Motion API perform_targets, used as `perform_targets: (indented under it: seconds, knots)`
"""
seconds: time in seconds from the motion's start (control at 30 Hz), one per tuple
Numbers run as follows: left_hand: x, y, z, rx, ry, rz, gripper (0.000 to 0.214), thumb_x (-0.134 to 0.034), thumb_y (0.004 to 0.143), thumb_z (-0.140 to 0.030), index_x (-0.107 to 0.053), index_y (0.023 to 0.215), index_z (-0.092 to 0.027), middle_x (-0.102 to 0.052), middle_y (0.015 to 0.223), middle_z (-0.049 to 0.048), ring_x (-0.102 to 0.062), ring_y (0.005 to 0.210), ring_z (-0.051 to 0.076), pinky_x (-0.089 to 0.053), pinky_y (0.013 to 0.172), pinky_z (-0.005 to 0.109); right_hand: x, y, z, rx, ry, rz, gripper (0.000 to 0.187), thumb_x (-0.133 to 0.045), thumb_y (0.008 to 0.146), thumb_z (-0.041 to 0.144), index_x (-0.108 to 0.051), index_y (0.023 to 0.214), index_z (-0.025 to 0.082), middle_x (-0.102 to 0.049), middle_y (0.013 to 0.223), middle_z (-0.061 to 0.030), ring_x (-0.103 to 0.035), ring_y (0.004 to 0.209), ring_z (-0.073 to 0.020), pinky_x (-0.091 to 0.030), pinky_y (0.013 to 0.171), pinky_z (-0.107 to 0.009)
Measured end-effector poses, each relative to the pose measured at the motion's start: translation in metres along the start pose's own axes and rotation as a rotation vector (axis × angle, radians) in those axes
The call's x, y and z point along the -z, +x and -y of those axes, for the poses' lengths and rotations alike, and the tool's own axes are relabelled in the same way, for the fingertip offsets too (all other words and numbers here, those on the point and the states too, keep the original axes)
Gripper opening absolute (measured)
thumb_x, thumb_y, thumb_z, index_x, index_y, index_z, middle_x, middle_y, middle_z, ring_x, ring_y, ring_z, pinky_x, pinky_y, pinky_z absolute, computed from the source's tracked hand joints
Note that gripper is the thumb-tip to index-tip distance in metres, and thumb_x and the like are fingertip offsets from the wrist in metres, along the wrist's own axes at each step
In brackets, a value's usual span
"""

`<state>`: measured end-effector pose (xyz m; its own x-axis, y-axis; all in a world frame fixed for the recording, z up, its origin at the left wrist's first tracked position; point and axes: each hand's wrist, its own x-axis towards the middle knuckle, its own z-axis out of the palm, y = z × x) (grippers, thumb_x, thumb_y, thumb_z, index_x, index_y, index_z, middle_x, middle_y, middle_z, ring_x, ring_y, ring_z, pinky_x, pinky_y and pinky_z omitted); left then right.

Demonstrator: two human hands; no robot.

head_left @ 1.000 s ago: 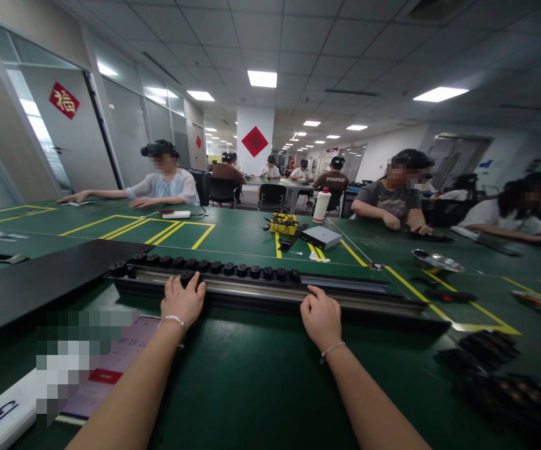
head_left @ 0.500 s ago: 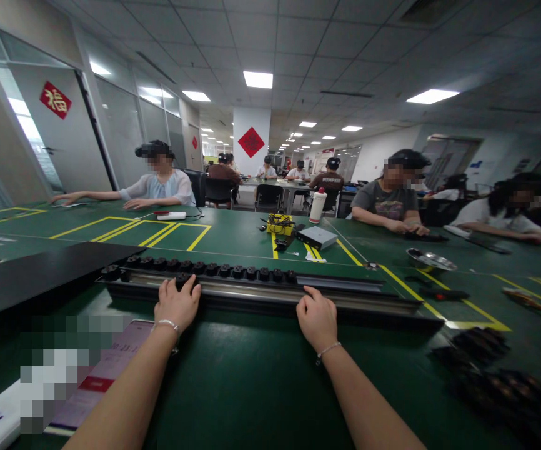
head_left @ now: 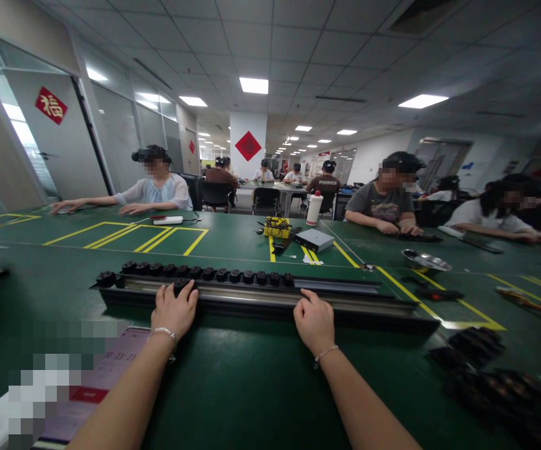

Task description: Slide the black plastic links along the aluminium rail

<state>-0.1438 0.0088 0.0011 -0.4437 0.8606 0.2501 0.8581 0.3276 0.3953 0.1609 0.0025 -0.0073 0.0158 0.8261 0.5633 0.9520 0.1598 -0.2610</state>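
A long black metal channel (head_left: 270, 305) lies crosswise on the green table in front of me. Along its far side stands a row of several small black blocks (head_left: 208, 274), filling the left and middle part. My left hand (head_left: 173, 309) is at the channel's left half, thumb and fingers closed around one black block (head_left: 181, 284) inside it. Further right, my right hand (head_left: 315, 319) rests at the channel's near wall. Its index finger reaches over the edge and the other fingers are curled against it; their tips are hidden.
At right lie heaps of black parts (head_left: 509, 400), a black and red tool (head_left: 439, 294) and a metal bowl (head_left: 426, 260). A phone (head_left: 97, 387) lies near left. Beyond stand a grey box (head_left: 314, 239), a yellow box with cables (head_left: 277, 227) and a bottle (head_left: 314, 209). Co-workers sit across the table.
The large black panel beside the channel's left end has gone from there; a blurred dark piece shows at the far left edge. Both hands keep their places on the channel and block.
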Motion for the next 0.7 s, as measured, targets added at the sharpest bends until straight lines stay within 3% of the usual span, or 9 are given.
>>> perform_targets:
  seconds: [0.7]
  knots:
    - [0.0009,-0.0009,-0.0013,0.001,0.012,0.030,0.052,-0.022,0.082,-0.051,-0.043,0.127,-0.035,-0.034,0.138,0.0093,-0.017,0.132,0.031,-0.031,0.098,0.050,0.0004,0.0001,-0.0003,-0.004,0.011,0.003,0.027,-0.039,0.082,0.021,-0.061,0.067,0.019,-0.059,0.113,-0.0046,-0.054,0.095,-0.0167,-0.030,0.085,-0.033]
